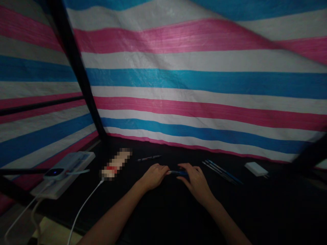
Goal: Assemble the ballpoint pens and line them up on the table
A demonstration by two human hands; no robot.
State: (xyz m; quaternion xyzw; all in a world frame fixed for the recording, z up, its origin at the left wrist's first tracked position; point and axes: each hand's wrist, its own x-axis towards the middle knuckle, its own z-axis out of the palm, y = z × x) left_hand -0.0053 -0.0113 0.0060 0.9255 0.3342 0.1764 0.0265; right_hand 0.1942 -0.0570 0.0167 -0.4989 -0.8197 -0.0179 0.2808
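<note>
Near the middle of the dark tabletop, a slim pen (pixel 174 172) with a clear tip end and a blue barrel lies between my two hands. My left hand (pixel 154 176) is closed, its fingertips pinching the pen's clear end. Curved around the blue end is my right hand (pixel 197 180), thumb on the near side and fingers on the far side; part of the barrel is hidden in its shadow. Right of that hand lie several pens (pixel 220 170) side by side, some with blue parts. A single pen (pixel 149 158) rests beyond my left hand.
A pixelated phone-like object (pixel 116 165) with a white cable (pixel 84 203) lies to the left. Farther left, a device with a lit display (pixel 54 173) sits on a white power strip (pixel 60 192). A white adapter (pixel 256 168) is at right. Striped sheeting (pixel 194 80) and a black post (pixel 76 64) enclose the table.
</note>
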